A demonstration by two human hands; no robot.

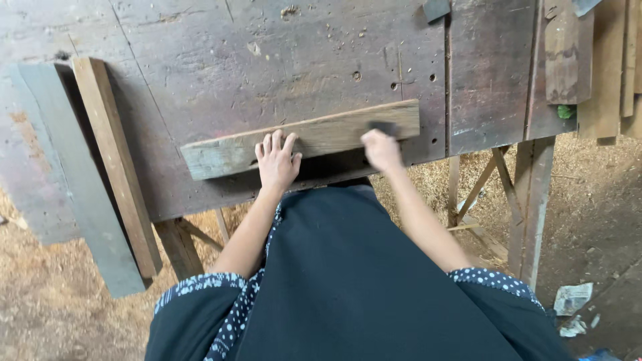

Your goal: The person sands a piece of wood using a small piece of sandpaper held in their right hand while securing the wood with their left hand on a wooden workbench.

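Observation:
A weathered wooden plank (321, 134) lies slanted across the near edge of a dark, worn workbench (267, 60). My left hand (277, 162) presses flat on the plank's lower edge, fingers spread. My right hand (381, 148) is closed around a small dark block (384, 126) that rests on the plank's right part. The block is blurred and partly hidden by my fingers.
A light wooden batten (115, 160) and a grey board (73, 180) lean over the bench's left side. More boards (605, 67) are stacked at the far right. Bench legs (531, 200) stand on a sawdust-covered floor (53, 294). Paper scraps (572, 301) lie at lower right.

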